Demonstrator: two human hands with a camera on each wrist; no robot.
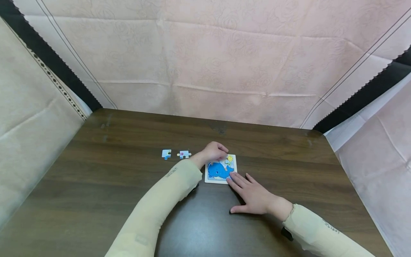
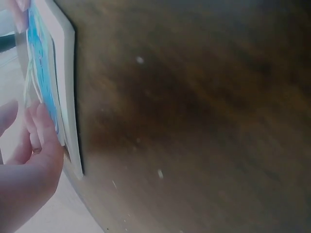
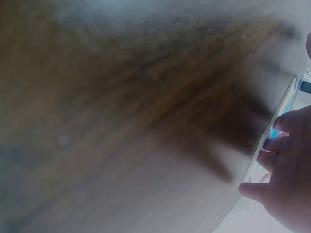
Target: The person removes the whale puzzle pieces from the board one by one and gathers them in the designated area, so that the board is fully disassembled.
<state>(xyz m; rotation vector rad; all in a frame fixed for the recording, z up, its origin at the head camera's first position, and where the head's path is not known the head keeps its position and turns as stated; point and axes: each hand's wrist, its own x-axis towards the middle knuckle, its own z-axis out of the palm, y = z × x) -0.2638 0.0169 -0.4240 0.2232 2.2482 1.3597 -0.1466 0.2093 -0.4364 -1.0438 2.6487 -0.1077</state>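
A small white-framed jigsaw puzzle (image 1: pixel 219 172) with a blue whale and a yellow sun lies flat on the table. My left hand (image 1: pixel 214 151) reaches over its upper left side, fingers bent. In the left wrist view, the left fingertips (image 2: pixel 36 109) touch the picture beside the thin pale edge of a tilted puzzle piece (image 2: pixel 30 80), and the thumb stands apart from them. My right hand (image 1: pixel 253 196) spreads its fingers, their tips resting on the puzzle's lower right corner, thumb held out over the table. The left forearm and hand hide the puzzle's upper left part.
Two loose puzzle pieces lie left of the board: one blue and white (image 1: pixel 166 154), one with a pink mark (image 1: pixel 184 154). The brown wooden table (image 1: pixel 128 192) ends at a pale fabric curtain (image 1: pixel 205 64) behind and on both sides.
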